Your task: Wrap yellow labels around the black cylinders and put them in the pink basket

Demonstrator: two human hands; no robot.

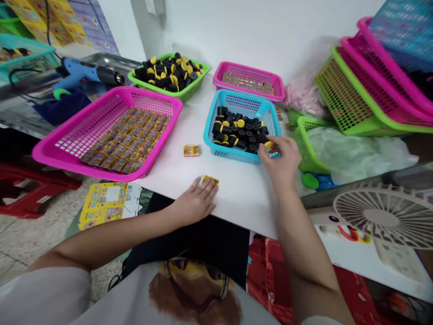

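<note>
My left hand (198,201) lies flat on the white tabletop, fingers stretched out over a small yellow printed packet (210,179) that they partly cover. A second yellow packet (191,150) sits apart on the table, a little farther forward. At the near right corner of the blue basket (233,155), my right hand (283,160) pinches a small black cylinder with a yellow end (269,145). Many similar black-and-yellow cylinders (238,131) fill this basket. The fingers hide part of the held piece.
A pink basket (54,151) of packed yellow packets stands at left. Behind are a green basket (189,92) of cylinders and another pink basket (221,67). Stacked baskets (352,95), a plastic bag (358,153) and a fan (382,216) crowd the right; a blue heat gun (79,72) lies left.
</note>
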